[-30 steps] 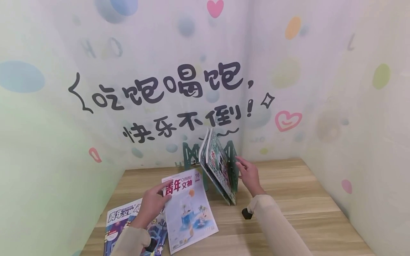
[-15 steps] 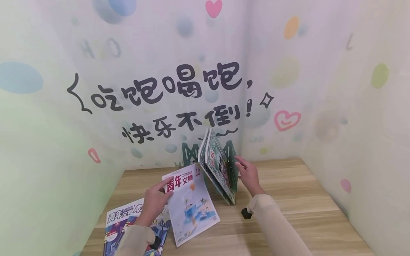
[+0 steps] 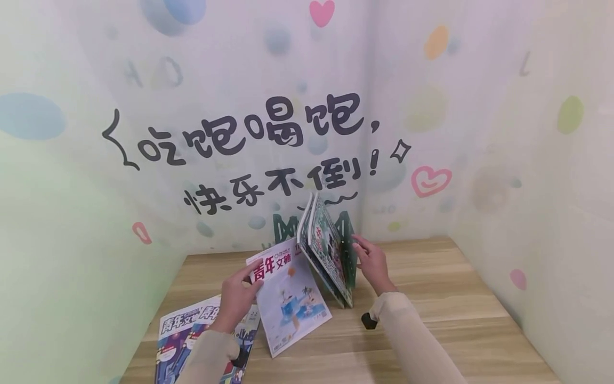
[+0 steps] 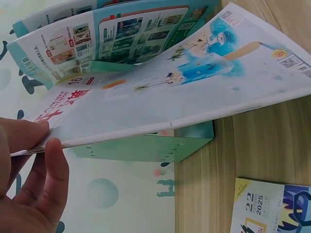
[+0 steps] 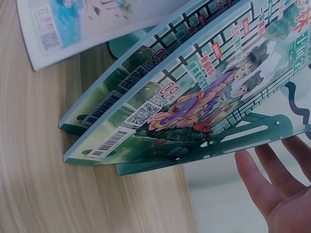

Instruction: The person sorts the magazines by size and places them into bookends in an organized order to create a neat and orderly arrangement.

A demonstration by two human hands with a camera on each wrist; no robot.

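Note:
My left hand [image 3: 236, 298] pinches the upper left edge of a white-covered magazine [image 3: 292, 306] with red lettering and a blue ice-pop picture. In the left wrist view, thumb and fingers lie on either side of that edge, and the magazine slants through the air. Two green illustrated magazines [image 5: 194, 92] lean to one side in a dark green metal bookend [image 3: 350, 250]. The white magazine's right side is close beside them in the head view. My right hand [image 3: 374, 265] touches the outside of the bookend's right panel with extended fingertips [image 5: 245, 160]; its thumb is out of the right wrist view.
Several purple-blue magazines [image 3: 179, 333] lie overlapping on the wooden table [image 3: 431, 298] at the front left, partly under my left forearm. A printed wall covering [image 3: 144, 202] with large black characters rises right behind the table's back edge.
My left hand has lifted the white magazine and shifted it up and right toward the leaning magazines, and its top right corner now passes behind them. The right hand has stayed at the bookend.

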